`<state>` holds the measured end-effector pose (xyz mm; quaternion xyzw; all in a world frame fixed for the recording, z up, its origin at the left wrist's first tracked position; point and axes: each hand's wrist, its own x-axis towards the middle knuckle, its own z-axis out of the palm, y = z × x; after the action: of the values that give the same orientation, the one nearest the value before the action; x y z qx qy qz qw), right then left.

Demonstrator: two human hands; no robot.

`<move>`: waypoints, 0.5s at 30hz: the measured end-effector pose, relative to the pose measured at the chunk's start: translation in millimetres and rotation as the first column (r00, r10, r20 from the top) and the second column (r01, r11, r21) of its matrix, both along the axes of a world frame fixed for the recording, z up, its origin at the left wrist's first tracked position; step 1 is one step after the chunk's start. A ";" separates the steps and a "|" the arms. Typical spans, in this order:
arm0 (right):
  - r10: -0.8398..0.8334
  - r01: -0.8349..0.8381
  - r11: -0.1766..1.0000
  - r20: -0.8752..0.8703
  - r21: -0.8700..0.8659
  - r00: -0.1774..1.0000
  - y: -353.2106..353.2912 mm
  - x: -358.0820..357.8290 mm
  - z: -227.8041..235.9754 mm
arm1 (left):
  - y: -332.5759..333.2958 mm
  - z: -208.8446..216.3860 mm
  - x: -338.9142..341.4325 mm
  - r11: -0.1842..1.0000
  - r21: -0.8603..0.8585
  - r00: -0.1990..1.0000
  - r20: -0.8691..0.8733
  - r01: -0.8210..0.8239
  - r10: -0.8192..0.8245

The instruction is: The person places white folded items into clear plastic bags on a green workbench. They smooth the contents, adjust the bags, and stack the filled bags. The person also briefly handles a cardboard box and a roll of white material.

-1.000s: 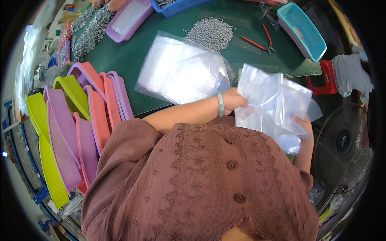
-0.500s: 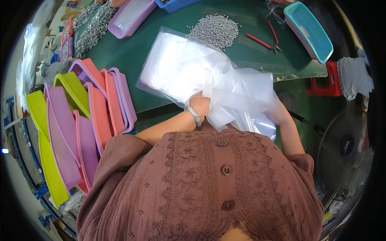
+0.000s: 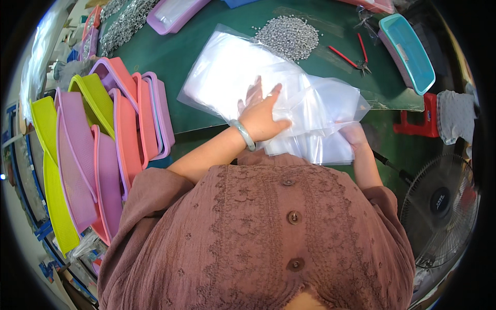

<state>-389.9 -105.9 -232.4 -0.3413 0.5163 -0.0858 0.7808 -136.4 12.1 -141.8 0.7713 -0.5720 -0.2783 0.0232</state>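
A stack of clear plastic bags (image 3: pixel 217 67) lies across the near edge of the green table, its right part bunched and hanging over. My left hand (image 3: pixel 261 114), with a pale bangle on its wrist, rests on the stack with its fingers spread. Beside the bunched plastic bags (image 3: pixel 325 106) is my right hand (image 3: pixel 353 135), partly covered by the film. Its fingers are mostly hidden, so its grip does not show. Just behind the stack sits a heap of small silvery pieces (image 3: pixel 289 37).
Red-handled pliers (image 3: pixel 356 58) and a teal basket (image 3: pixel 411 54) are on the table's right. Stacked coloured baskets (image 3: pixel 77 155) stand at my left. A red stool (image 3: pixel 418 121) and a standing fan (image 3: pixel 439 201) are at the right. More silvery pieces (image 3: pixel 126 28) lie far left.
My left hand has opened from a closed hold and now spreads flat over the bag stack. The bunched bags have shifted and my right hand has moved slightly. The view has tilted a little.
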 end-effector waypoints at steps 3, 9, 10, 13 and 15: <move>-0.122 0.121 0.992 0.050 0.032 0.991 5.5 0.3 -11.7 | -10.8 12.5 3.9 0.939 0.285 0.973 0.062 0.195 -0.221; -0.146 0.134 0.987 0.161 0.087 0.976 4.0 7.4 -3.4 | -33.3 -59.7 19.5 0.932 -0.012 0.924 -0.132 -0.363 0.358; -0.133 0.124 0.990 0.140 0.069 0.981 4.4 9.7 0.7 | -35.3 -62.8 19.8 0.887 0.012 0.875 -0.160 -0.462 0.458; -0.072 0.070 0.997 0.082 0.028 0.994 2.4 11.7 7.9 | -36.8 -78.4 20.4 0.720 0.063 0.701 -0.184 -0.691 0.689; 0.005 -0.006 1.000 0.048 0.022 0.999 -5.1 8.9 4.6 | -36.3 -76.7 24.9 0.649 0.158 0.603 -0.257 -0.744 0.755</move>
<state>-381.0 -111.0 -227.8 -0.3320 0.4972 -0.0863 0.7970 -111.5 -24.2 -218.5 0.8882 -0.1807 -0.3664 0.2105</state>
